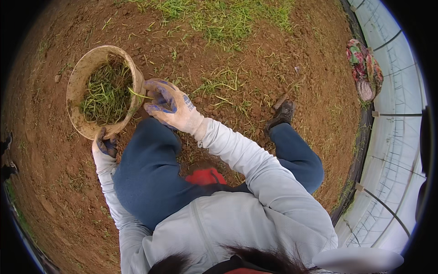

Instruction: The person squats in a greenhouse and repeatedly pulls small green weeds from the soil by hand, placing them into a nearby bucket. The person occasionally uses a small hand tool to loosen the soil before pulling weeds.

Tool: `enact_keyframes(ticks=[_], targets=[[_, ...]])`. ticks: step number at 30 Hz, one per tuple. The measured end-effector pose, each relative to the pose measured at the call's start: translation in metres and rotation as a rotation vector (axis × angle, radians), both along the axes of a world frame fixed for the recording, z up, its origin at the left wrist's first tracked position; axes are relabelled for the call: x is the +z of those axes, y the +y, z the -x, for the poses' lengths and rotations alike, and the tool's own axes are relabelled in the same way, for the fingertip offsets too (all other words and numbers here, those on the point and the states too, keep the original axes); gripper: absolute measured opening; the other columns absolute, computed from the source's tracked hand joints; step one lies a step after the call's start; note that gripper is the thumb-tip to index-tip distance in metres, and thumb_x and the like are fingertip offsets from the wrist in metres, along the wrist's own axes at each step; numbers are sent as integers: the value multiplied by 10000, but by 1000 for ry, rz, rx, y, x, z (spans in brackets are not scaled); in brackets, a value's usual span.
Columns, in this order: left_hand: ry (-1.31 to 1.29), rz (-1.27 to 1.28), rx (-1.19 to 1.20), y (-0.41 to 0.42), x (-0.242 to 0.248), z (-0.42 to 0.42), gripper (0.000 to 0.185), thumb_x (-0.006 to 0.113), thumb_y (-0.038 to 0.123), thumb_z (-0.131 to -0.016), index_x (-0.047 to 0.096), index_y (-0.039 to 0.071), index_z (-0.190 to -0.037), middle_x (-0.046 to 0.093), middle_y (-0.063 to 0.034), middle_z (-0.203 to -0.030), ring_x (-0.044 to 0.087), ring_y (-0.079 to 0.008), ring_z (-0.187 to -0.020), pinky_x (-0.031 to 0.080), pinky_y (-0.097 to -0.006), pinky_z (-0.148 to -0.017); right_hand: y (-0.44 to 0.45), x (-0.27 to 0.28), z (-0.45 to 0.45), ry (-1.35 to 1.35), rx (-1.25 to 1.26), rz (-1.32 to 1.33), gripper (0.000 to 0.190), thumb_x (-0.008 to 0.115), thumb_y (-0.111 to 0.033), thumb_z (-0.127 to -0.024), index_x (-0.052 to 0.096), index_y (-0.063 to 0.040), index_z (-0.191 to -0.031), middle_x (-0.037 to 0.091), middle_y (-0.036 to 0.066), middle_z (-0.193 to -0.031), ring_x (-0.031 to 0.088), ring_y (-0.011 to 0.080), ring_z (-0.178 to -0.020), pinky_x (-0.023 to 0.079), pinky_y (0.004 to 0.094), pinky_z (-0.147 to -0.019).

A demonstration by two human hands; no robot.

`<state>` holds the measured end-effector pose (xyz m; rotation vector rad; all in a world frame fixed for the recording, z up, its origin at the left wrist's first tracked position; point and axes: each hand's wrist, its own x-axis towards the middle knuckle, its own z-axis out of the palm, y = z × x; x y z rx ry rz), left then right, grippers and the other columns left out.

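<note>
A dirt-stained plastic bucket (77,99) stands tilted towards me, on the soil at my left knee. Pulled grass and weeds (106,92) with some dry roots lie inside it. My left hand (106,145), in a soiled work glove, grips the near rim with its thumb on the edge. Just right of the bucket is my right hand (171,104), in a pale glove with blue-coated fingers. Its thumb and fingers are apart. A green stem (138,93) sticks out across the bucket's rim into the gap between them; no firm grip on it shows.
Loose brown soil (212,65) with scattered weeds lies before me. A thick patch of cut grass (232,20) is at the top. Bundled patterned cloth (364,70) rests by the plastic greenhouse wall (393,89). Something red (205,176) is between my legs. Dark shoes (8,169) show at the left edge.
</note>
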<state>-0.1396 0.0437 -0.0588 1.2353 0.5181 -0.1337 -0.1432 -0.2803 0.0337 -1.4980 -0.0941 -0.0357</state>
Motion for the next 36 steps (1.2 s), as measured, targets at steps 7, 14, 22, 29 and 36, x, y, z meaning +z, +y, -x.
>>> enact_keyframes(ticks=[7,14,22,29,36], targets=[[279,93,128,-16,-5,-23,221,588,84,-961,520,-56,-1117,627,-128,-959,572,-203,-683,493,-272,-568,-195,-131,46,645,-124,904,821,744,-353,-815,332,-149,-1496,347,226,-1489,396,391,-1358,384,448,-1113],[366,90,163,-16,8,-31,309,571,98,-959,512,-55,-1221,637,-176,-1107,654,-236,-857,558,-271,-615,-253,-172,-42,744,190,1362,1166,837,-489,-704,89,-276,-1572,126,177,-1611,189,419,-1462,318,512,-1154],[398,58,253,-21,12,-29,254,588,116,-949,521,-40,-1138,658,-154,-1026,658,-179,-689,547,-198,-479,-239,-182,27,639,199,1278,673,725,-396,-849,460,-148,-1415,510,194,-1335,457,380,-1286,398,439,-1086],[407,11,259,-25,13,-29,229,604,127,-940,536,-12,-1109,668,-131,-968,643,-161,-657,535,-205,-483,-188,-172,-6,643,23,1292,593,732,-409,-833,540,-126,-1318,518,176,-1296,493,386,-1225,436,472,-1023],[379,89,168,11,-10,-24,310,592,120,-948,531,-45,-1203,635,-146,-1130,652,-248,-967,577,-229,-601,-233,-209,-7,609,-159,995,404,669,-242,-857,606,-73,-1218,578,206,-1248,549,365,-1185,464,434,-991]])
